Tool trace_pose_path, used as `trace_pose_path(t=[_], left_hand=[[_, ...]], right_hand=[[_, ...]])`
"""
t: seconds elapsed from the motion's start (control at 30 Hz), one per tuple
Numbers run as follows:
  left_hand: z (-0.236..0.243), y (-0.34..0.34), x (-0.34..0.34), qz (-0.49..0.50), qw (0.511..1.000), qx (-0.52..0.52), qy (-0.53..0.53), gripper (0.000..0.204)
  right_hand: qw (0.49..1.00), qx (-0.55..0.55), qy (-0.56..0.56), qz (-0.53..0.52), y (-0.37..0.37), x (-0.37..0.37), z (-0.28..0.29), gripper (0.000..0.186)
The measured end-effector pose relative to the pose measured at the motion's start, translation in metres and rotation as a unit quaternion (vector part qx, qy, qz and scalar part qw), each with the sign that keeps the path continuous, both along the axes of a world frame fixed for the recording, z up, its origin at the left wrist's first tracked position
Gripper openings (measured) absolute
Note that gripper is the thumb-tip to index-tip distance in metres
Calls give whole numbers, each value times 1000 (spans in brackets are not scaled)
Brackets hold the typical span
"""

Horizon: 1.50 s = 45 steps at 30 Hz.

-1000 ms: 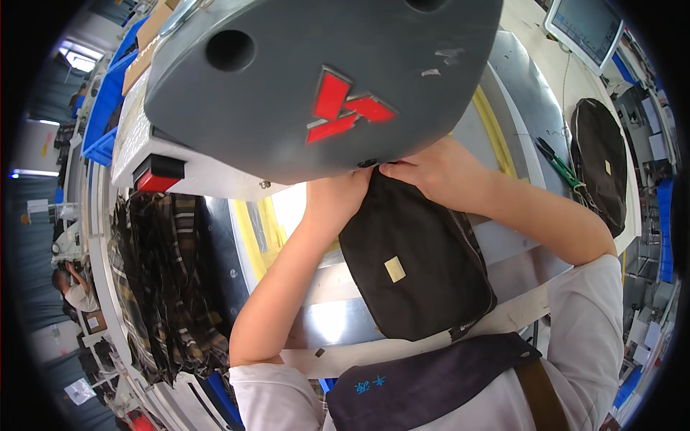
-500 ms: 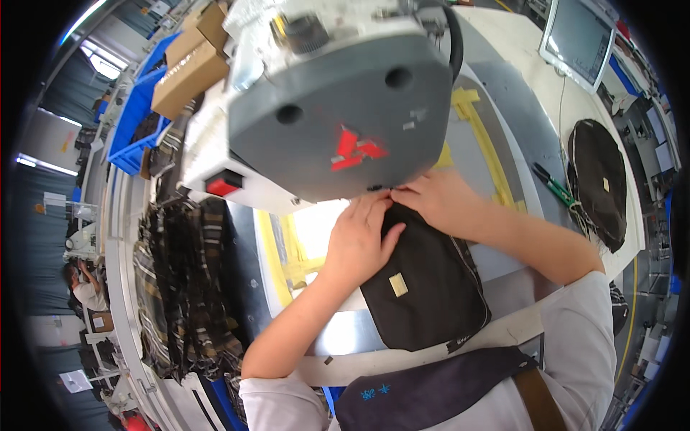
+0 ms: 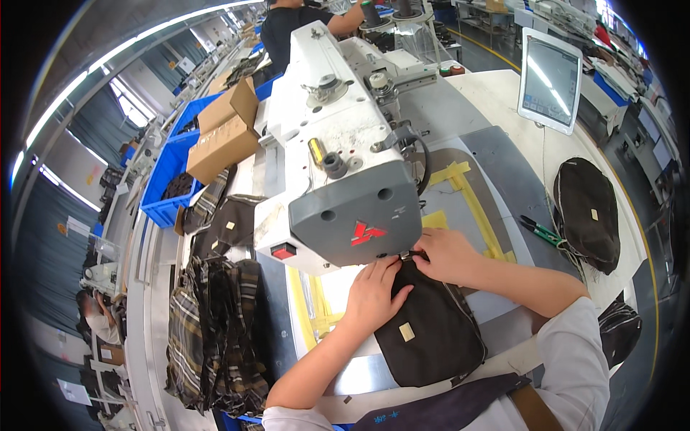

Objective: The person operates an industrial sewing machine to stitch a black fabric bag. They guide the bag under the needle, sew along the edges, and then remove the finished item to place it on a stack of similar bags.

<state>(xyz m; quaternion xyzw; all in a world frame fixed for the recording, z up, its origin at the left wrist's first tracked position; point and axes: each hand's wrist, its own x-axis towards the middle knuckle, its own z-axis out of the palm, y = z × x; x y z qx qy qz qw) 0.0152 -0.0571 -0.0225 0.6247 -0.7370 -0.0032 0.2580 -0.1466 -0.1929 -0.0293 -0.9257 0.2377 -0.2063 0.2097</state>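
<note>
A black fabric pouch [image 3: 431, 337] with a pale label and a zipper along its side lies under the head of a white sewing machine with a grey end cover [image 3: 352, 208]. My left hand [image 3: 374, 294] rests on the pouch's upper left, fingers stretched toward the machine and thumb apart. My right hand [image 3: 445, 255] pinches the pouch's top end beside the machine's lower edge; the exact point under the head is partly hidden. Yellow tape strips [image 3: 496, 244] mark a plate beneath the work.
Plaid fabric [image 3: 215, 330] is piled left. Behind it stand blue bins [image 3: 162, 201] and a cardboard box [image 3: 223, 144]. Right are green-handled scissors [image 3: 539, 230], another black pouch [image 3: 586, 215] and a screen [image 3: 546, 79]. Other people [image 3: 287, 32] work behind and at far left.
The view has lifted, showing more of the machine and room. My left hand's thumb and fingers have come into view on the pouch, with the thumb spread. My right hand stays at the pouch's top.
</note>
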Motion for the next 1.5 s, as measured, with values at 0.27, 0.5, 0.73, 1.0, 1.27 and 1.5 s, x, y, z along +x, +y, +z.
trace_pose_path(t=[0.27,0.5,0.73,1.0,1.27,1.5], left_hand=[[-1,0,2,-8,1000,2,-27,46],[1,0,3,-3,999,7,-35,45],[3,-1,3,-6,999,7,-34,45],[5,0,5,-12,1000,10,-28,44],[0,0,6,-14,1000,-5,-25,44],[-2,2,7,-17,1000,-10,-9,43]], right_hand=[[980,195,37,-15,-7,12,10,26],[970,240,21,-18,-5,13,12,25],[969,245,12,-40,-1,13,10,26],[973,226,31,-44,1,14,13,25],[972,229,31,-48,0,16,6,22],[976,206,32,-53,4,17,1,25]])
